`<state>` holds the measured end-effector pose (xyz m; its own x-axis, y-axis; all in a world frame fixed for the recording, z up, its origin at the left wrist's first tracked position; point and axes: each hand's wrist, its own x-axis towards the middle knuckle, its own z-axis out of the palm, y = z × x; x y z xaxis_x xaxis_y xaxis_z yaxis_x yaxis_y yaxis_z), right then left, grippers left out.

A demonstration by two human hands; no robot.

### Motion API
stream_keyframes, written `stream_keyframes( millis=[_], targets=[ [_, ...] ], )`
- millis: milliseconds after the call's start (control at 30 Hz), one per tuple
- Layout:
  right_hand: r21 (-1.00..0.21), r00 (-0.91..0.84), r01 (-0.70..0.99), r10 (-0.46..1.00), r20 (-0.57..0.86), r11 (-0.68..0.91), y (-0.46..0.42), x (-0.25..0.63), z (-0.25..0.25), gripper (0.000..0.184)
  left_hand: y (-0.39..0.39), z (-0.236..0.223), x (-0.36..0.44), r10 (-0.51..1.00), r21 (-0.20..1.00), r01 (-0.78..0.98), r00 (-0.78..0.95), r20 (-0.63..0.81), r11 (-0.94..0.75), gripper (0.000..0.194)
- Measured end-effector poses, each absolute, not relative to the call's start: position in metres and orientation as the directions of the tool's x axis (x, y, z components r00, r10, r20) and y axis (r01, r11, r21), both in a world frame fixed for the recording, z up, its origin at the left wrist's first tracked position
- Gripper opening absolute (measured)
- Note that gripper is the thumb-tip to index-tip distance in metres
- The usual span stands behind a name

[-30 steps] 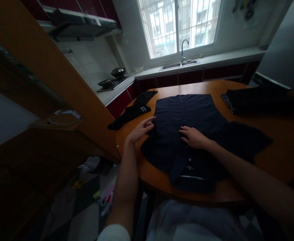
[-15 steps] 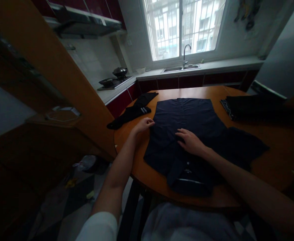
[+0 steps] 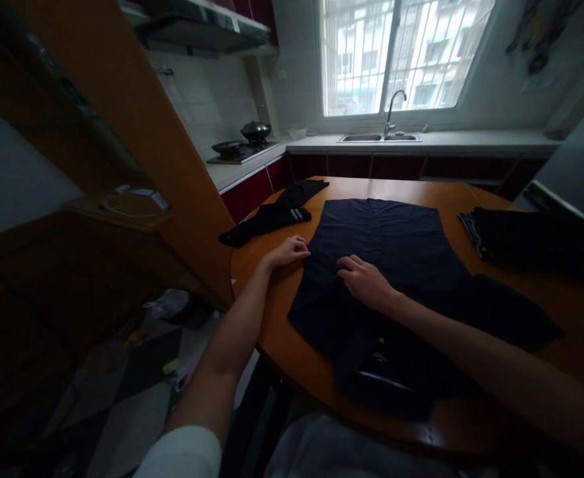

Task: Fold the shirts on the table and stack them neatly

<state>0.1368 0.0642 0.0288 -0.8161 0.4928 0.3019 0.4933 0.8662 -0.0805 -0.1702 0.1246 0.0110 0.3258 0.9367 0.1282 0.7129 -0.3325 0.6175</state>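
A dark navy shirt [image 3: 386, 229] lies spread on the round wooden table [image 3: 267, 318], its collar end with a button and label toward me. One sleeve reaches out to the right. At the shirt's left edge, my left hand [image 3: 292, 251] has its fingers closed together on the cloth. My right hand [image 3: 366, 282] rests over the middle of the shirt with bent fingers drawn together, seemingly pinching fabric. The dark cloth hides exactly how much each hand holds.
A black garment with white stripes [image 3: 277, 216] lies at the table's far left. Folded dark clothes [image 3: 531, 236] are stacked at the right. Beyond stand a stove with a wok [image 3: 255, 131], a sink [image 3: 362, 138] and a counter. A wooden partition [image 3: 172, 199] rises on the left.
My right hand has moved left across the shirt, and its fingers have curled closer together. My left hand stays at the shirt's left edge. The view has shifted slightly.
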Motion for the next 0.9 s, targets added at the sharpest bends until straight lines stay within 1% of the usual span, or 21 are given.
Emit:
stream_keyframes(
  millis=[67,100,133,233,300,333,433,500,533,600,633,700,767,833,900],
  targets=[
    [-0.131,-0.779,0.48,0.49,0.391,0.867,0.066,0.138,0.027,0.037,0.126,0.007,-0.171,0.95,0.606,0.736,0.282,0.132,-0.303,0.034],
    [-0.161,-0.76,0.481,0.501,0.414,0.862,0.067,0.139,0.025,0.038,0.127,0.005,-0.172,0.954,0.598,0.745,0.269,0.135,-0.295,0.032],
    [-0.19,-0.748,0.485,0.517,0.416,0.854,0.068,0.141,0.021,0.038,0.127,0.003,-0.172,0.955,0.588,0.753,0.264,0.138,-0.293,0.029],
    [-0.265,-0.741,0.496,0.562,0.366,0.827,0.072,0.147,0.007,0.041,0.129,0.0,-0.173,0.949,0.55,0.775,0.279,0.145,-0.312,0.021],
    [-0.314,-0.732,0.476,0.568,0.376,0.822,0.075,0.15,0.0,0.044,0.129,0.001,-0.171,0.947,0.537,0.78,0.272,0.171,-0.321,0.016],
    [-0.34,-0.717,0.462,0.57,0.402,0.82,0.075,0.151,-0.002,0.046,0.129,0.002,-0.168,0.947,0.538,0.781,0.243,0.208,-0.318,0.016],
    [-0.396,-0.659,0.449,0.596,0.459,0.801,0.076,0.15,-0.004,0.047,0.125,0.007,-0.151,0.923,0.543,0.774,0.138,0.358,-0.326,0.028],
    [-0.41,-0.658,0.459,0.611,0.439,0.789,0.076,0.146,-0.004,0.044,0.12,0.008,-0.135,0.896,0.532,0.756,0.159,0.414,-0.381,0.036],
    [-0.408,-0.677,0.456,0.605,0.418,0.791,0.076,0.145,-0.005,0.043,0.118,0.008,-0.128,0.888,0.521,0.747,0.204,0.412,-0.413,0.038],
    [-0.394,-0.737,0.427,0.565,0.37,0.814,0.075,0.142,-0.006,0.046,0.114,0.003,-0.116,0.89,0.488,0.755,0.287,0.353,-0.437,0.043],
    [-0.386,-0.771,0.404,0.535,0.344,0.83,0.074,0.141,-0.007,0.048,0.114,-0.001,-0.112,0.903,0.466,0.778,0.311,0.296,-0.421,0.045],
    [-0.376,-0.834,0.357,0.474,0.284,0.855,0.072,0.14,-0.01,0.052,0.116,-0.008,-0.111,0.935,0.412,0.839,0.318,0.16,-0.356,0.049],
    [-0.373,-0.871,0.334,0.435,0.228,0.866,0.069,0.141,-0.011,0.055,0.121,-0.015,-0.116,0.956,0.374,0.882,0.285,0.062,-0.287,0.055],
    [-0.367,-0.891,0.328,0.414,0.186,0.871,0.066,0.142,-0.011,0.058,0.128,-0.019,-0.122,0.969,0.363,0.901,0.244,0.028,-0.237,0.057],
    [-0.357,-0.899,0.322,0.401,0.174,0.877,0.064,0.143,-0.009,0.06,0.134,-0.021,-0.127,0.98,0.367,0.91,0.195,0.03,-0.192,0.056]
  ],
)
